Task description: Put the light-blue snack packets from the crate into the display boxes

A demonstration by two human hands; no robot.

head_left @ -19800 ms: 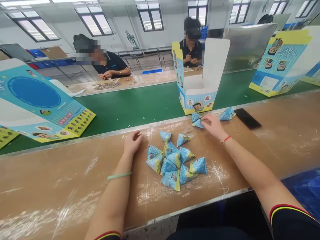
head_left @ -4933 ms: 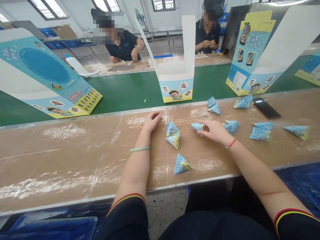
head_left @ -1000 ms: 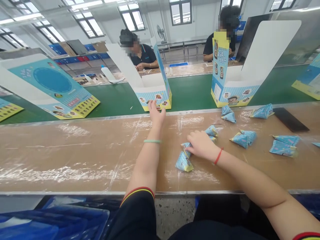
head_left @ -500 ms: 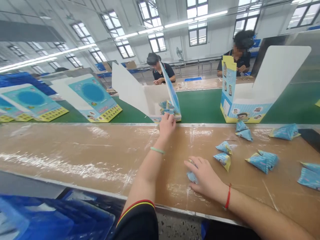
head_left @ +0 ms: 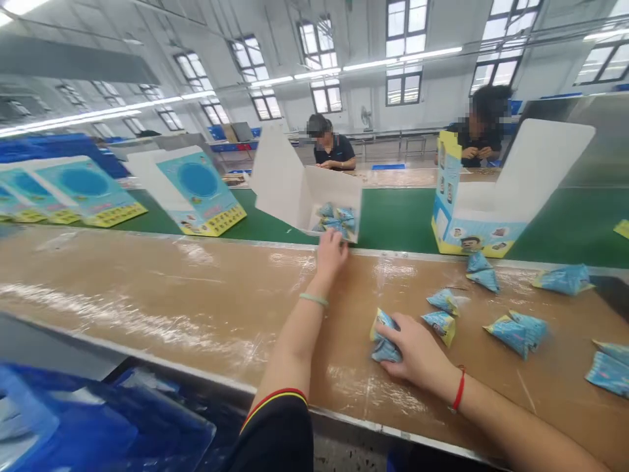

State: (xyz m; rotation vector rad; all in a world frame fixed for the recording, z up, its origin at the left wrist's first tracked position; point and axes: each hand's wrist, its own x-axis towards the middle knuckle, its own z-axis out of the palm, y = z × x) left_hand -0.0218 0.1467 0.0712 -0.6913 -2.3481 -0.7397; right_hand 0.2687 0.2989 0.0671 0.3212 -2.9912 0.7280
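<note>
My left hand [head_left: 332, 252] reaches to the front edge of an open white-lined carton [head_left: 287, 177], its fingers hooked over the low front wall. Several blue pyramid-shaped packets [head_left: 339, 215] lie inside, right beyond the fingertips. On the brown tabletop, my right hand [head_left: 417, 347] is closed around blue-and-yellow pyramid packets [head_left: 386, 351], apparently two pressed together, partly covered by the fingers. Just right of that hand lie two more pyramid packets [head_left: 441, 326], close to each other.
More packets [head_left: 518, 333] are scattered on the right of the tabletop [head_left: 196, 282]. Another open carton [head_left: 484, 216] stands on the green belt [head_left: 393, 216], with printed cartons [head_left: 201, 190] at left. Blue plastic bins [head_left: 73, 419] sit below the near edge. Two people work across the belt.
The carton at my left hand has turned, so its inside and packets face me more and its blue panel no longer shows. My right hand has closed around the packets under it.
</note>
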